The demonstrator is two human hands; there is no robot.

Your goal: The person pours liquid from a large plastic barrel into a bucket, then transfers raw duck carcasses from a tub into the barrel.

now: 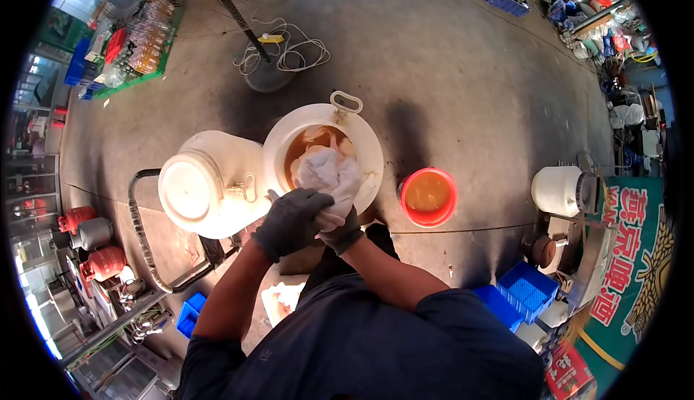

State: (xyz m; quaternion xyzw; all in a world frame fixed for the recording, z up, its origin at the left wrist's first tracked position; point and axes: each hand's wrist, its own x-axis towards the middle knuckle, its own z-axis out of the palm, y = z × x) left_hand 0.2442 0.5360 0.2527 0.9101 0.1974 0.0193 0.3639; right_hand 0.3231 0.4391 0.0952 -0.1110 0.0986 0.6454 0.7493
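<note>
Both my hands wear dark grey gloves and meet over the near rim of an open white barrel. My left hand is closed on the near end of a pale, wet, whitish bundle. Beside it my right hand is closed round the same end, partly hidden under the bundle. The bundle hangs over the barrel's mouth, where orange-brown liquid and more pale pieces show. What the bundle is made of is hard to tell.
A lidded white barrel stands at the left, next to a black-handled cart. To the right is a red bucket of orange liquid. A fan stand with coiled cable is ahead. Blue crates sit at lower right.
</note>
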